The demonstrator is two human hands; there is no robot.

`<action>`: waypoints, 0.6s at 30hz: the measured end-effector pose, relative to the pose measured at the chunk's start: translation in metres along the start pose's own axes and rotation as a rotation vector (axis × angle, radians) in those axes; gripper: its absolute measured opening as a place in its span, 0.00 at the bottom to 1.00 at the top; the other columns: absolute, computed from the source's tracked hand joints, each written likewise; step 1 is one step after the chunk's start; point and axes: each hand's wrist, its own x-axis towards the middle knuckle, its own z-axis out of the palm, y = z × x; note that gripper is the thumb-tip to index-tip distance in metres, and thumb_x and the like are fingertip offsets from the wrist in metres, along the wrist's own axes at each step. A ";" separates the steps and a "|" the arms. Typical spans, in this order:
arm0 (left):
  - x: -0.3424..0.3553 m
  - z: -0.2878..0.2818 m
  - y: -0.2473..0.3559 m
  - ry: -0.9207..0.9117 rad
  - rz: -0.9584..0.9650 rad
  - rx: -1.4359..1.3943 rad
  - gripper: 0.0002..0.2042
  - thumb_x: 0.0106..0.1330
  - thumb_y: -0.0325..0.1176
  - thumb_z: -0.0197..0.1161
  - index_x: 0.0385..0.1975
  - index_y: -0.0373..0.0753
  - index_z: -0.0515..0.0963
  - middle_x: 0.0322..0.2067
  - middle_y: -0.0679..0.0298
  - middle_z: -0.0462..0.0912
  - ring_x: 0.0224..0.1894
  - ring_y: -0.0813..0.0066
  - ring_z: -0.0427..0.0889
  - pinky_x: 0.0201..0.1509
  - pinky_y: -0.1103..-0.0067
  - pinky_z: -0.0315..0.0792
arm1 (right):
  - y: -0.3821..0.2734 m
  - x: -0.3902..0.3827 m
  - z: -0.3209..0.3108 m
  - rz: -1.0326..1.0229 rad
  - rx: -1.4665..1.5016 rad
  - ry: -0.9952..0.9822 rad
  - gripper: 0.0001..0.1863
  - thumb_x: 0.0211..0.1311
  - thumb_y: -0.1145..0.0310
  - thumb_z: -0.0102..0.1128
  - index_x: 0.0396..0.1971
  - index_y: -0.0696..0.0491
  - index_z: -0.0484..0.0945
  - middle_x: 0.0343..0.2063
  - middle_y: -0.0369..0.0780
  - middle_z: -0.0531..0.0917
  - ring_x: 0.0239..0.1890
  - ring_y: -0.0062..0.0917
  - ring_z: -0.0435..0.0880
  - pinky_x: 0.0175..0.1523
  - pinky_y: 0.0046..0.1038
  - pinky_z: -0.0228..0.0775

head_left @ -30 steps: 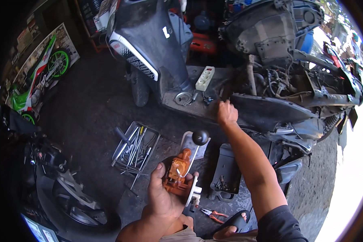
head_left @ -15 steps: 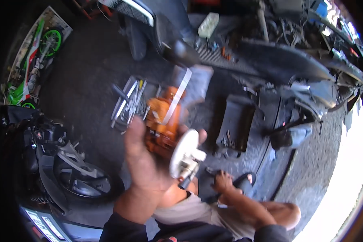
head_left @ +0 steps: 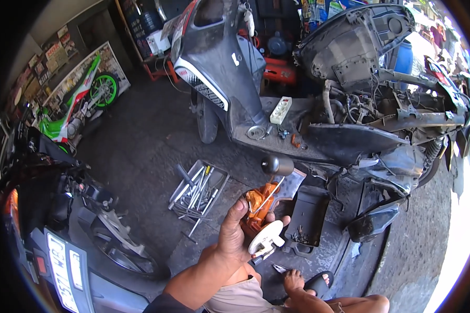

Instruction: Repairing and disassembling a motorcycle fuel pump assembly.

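Observation:
My left hand (head_left: pixel 231 233) is closed round a fuel pump (head_left: pixel 255 206) with an orange body, raised in front of me. Its round white flange (head_left: pixel 267 239) faces toward me, and a black float (head_left: pixel 277 165) sticks out at the far end on a thin arm. My thumb lies along the orange side; the other fingers are mostly hidden behind it. Lower down, by my foot, my right hand (head_left: pixel 293 282) has its fingers curled. The silver jaws of what look like pliers (head_left: pixel 279 268) poke out beside them; the handles are hidden.
A grey tray (head_left: pixel 222 177) of wrenches and sockets lies on the floor. Right of the pump stands a black bin (head_left: pixel 318 208) with small fasteners. A partly stripped scooter (head_left: pixel 235 104) holds a power strip (head_left: pixel 281 110) on its footboard. Another motorcycle (head_left: pixel 115 240) stands close at left.
The view has tilted up, showing more of the scooters and back wall. My left hand still holds the pump, now lower in view with its float plainly seen. The right hand stays by my foot.

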 end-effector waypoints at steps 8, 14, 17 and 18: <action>-0.008 0.017 -0.015 0.038 0.047 -0.206 0.29 0.66 0.54 0.63 0.57 0.36 0.73 0.43 0.56 0.85 0.38 0.69 0.87 0.60 0.54 0.76 | -0.001 -0.003 -0.014 -0.008 0.068 -0.202 0.23 0.68 0.54 0.51 0.54 0.53 0.79 0.56 0.43 0.76 0.59 0.44 0.75 0.55 0.45 0.73; -0.024 -0.001 -0.033 0.102 -0.025 -0.229 0.31 0.65 0.56 0.64 0.57 0.36 0.72 0.45 0.56 0.84 0.41 0.67 0.86 0.60 0.58 0.78 | 0.012 -0.015 -0.150 -0.153 0.328 -0.552 0.31 0.50 0.58 0.63 0.54 0.58 0.77 0.49 0.53 0.82 0.55 0.45 0.81 0.58 0.40 0.72; -0.031 -0.017 -0.032 0.149 0.018 -0.119 0.37 0.60 0.58 0.68 0.60 0.34 0.69 0.47 0.55 0.81 0.43 0.66 0.85 0.61 0.57 0.77 | 0.023 -0.049 -0.261 -0.156 0.556 -0.397 0.24 0.50 0.62 0.62 0.45 0.61 0.78 0.37 0.53 0.84 0.44 0.44 0.85 0.52 0.39 0.74; -0.032 -0.023 -0.031 0.123 0.003 -0.113 0.37 0.60 0.59 0.68 0.59 0.35 0.70 0.46 0.56 0.81 0.42 0.66 0.85 0.58 0.58 0.79 | 0.026 -0.061 -0.295 -0.132 0.696 -0.358 0.21 0.50 0.63 0.63 0.42 0.61 0.78 0.35 0.51 0.84 0.41 0.42 0.85 0.50 0.38 0.74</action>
